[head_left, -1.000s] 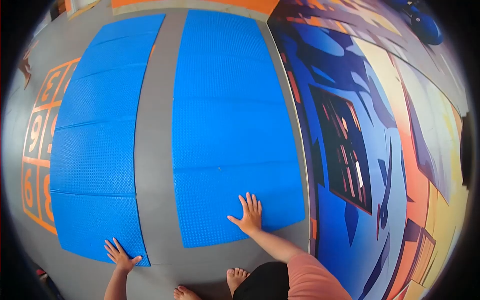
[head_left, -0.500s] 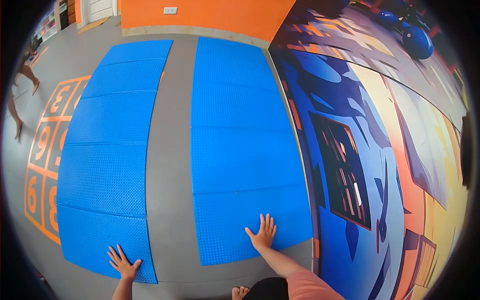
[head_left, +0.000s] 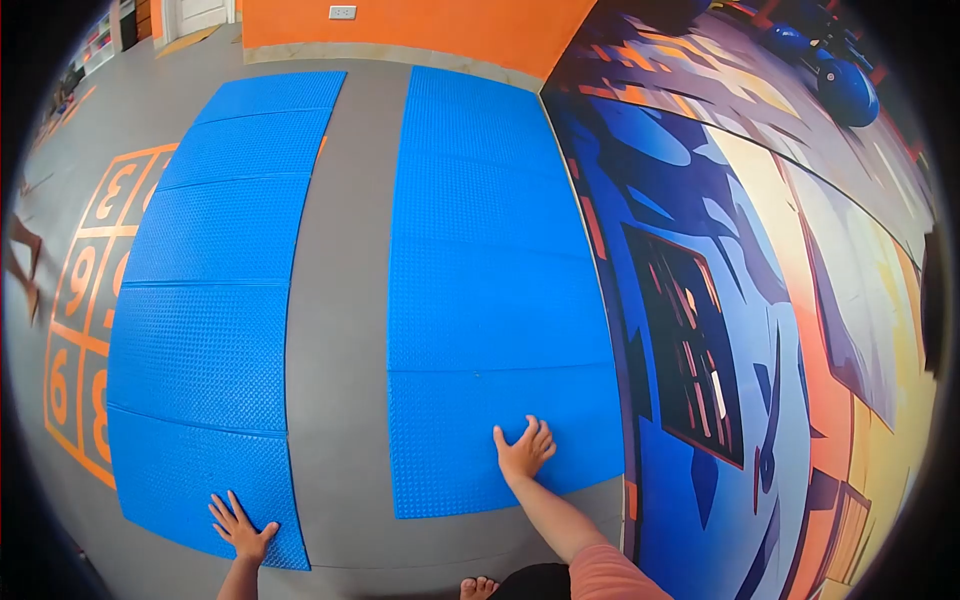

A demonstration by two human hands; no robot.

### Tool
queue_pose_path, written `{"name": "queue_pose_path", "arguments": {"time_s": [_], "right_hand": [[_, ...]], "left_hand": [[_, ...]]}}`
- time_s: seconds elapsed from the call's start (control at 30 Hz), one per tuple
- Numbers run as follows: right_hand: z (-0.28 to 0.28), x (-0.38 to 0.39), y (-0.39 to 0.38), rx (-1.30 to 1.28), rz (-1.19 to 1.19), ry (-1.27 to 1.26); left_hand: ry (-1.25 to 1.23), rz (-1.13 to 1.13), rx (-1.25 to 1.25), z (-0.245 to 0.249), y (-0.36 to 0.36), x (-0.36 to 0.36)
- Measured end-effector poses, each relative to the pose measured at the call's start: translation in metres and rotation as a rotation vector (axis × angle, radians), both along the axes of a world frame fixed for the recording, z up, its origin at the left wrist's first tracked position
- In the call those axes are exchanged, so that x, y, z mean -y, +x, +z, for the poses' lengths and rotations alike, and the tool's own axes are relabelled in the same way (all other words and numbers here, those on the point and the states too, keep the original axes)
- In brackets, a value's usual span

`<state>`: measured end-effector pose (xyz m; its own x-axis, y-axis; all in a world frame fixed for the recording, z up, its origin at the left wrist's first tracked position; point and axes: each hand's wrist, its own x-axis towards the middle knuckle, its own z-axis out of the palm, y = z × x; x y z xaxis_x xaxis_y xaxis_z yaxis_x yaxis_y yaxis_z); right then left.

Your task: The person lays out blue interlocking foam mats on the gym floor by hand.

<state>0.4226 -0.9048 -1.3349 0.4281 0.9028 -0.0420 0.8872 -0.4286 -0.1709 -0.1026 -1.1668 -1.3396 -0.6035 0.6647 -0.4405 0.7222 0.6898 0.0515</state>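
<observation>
Two long blue foam mats with textured surfaces and crosswise fold lines lie flat, side by side, on the grey floor. My left hand rests with fingers spread on the near end of the left mat. On the near part of the right mat, close to its front edge, is my right hand. Its thumb stands apart and its fingers are slightly bent, with nothing held in them. A strip of grey floor separates the mats.
A painted mural wall runs along the right mat's outer side. An orange wall stands beyond the far ends. Orange number squares mark the floor at left, partly under the left mat. Another person's legs show at the left edge.
The right mat has turned slightly, its far end shifting right toward the mural wall. My right hand's fingers have bent more. My left hand stays on its mat. The other person's legs have moved.
</observation>
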Motion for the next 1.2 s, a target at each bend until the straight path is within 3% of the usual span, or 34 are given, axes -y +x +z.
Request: {"name": "queue_pose_path", "arguments": {"time_s": [0.1, 0.2, 0.47, 0.83, 1.03, 1.1, 1.2], "right_hand": [[0.003, -0.056, 0.012, -0.077, 0.48, 0.254], [-0.007, -0.078, -0.01, 0.139, 0.624, 0.09], [-0.003, -0.101, -0.031, 0.009, 0.348, 0.0], [0.006, -0.097, -0.048, -0.024, 0.205, -0.241], [0.005, -0.102, -0.043, -0.009, 0.269, -0.196], [0.002, -0.091, -0.044, 0.102, 0.319, -0.04], [-0.002, -0.06, -0.064, -0.013, 0.443, 0.084]], "left_hand": [[-0.03, 0.008, 0.008, -0.006, -0.005, 0.0], [-0.057, 0.002, 0.032, 0.001, -0.007, 0.0], [-0.059, 0.029, 0.084, 0.012, -0.006, -0.007], [-0.063, 0.031, 0.105, 0.026, -0.003, -0.012], [-0.048, 0.022, 0.097, 0.019, -0.005, -0.008], [-0.051, 0.021, 0.095, 0.018, -0.004, -0.01], [-0.052, 0.017, 0.074, 0.015, -0.007, -0.008]]}}
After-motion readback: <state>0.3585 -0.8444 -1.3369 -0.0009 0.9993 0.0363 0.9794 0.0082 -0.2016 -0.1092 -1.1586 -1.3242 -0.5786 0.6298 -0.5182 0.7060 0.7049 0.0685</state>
